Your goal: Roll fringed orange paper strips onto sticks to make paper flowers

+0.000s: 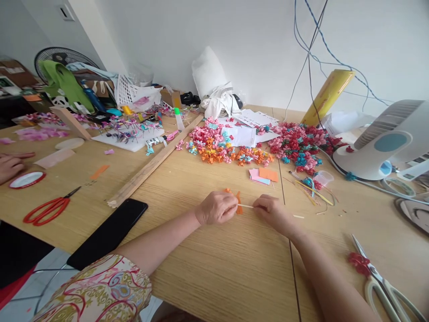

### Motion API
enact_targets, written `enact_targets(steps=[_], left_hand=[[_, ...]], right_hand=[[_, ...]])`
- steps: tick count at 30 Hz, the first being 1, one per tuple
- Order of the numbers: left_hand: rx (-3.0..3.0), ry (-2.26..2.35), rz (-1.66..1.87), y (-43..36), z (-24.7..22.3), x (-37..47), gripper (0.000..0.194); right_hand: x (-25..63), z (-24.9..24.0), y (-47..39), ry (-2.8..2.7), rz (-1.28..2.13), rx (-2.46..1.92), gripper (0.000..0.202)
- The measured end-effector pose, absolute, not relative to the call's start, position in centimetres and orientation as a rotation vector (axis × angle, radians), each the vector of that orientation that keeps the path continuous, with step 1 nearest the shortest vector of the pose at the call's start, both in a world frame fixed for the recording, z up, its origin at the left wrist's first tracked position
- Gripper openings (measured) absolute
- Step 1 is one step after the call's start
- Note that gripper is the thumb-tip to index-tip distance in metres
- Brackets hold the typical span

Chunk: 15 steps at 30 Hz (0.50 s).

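Note:
Between my two hands runs a thin pale strip [246,206], held roughly level above the table. My left hand [217,208] is closed in a pinch on its left end, and my right hand [271,211] pinches the right end. An orange paper piece [239,203] shows right beside my left fingertips; whether it is attached to the strip I cannot tell. A small orange bit [228,190] lies just behind my left hand. Beyond my hands sits a small stack of pink, blue and orange paper rectangles [268,175].
Colourful paper flowers [214,143] are heaped at the back. White-handled scissors [378,277] lie at right, red-handled scissors [50,208] and a black phone [114,228] at left. A wooden strip [157,161] crosses the table. Another person's hand [11,166] rests far left. A white fan [385,138] stands right.

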<state>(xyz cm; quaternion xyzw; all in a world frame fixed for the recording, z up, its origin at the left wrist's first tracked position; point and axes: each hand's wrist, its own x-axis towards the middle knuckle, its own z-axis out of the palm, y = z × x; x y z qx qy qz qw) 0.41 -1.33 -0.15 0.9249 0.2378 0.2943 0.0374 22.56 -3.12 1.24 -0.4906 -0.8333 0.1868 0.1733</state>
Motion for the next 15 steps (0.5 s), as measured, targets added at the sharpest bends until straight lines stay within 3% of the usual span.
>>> enact_targets(steps=[7,15], left_hand=[[3.074,0.815,0.572,-2.6,-1.3,1.8,0.019],[3.215,0.573,0.542,-2.6,-1.4,2.4,0.020]], right_hand=[[22.0,0.9,-3.2,-2.129,0.279,-1.565,0.017],[19.9,0.3,-2.4,-1.939,0.505,-1.596,0.012]])
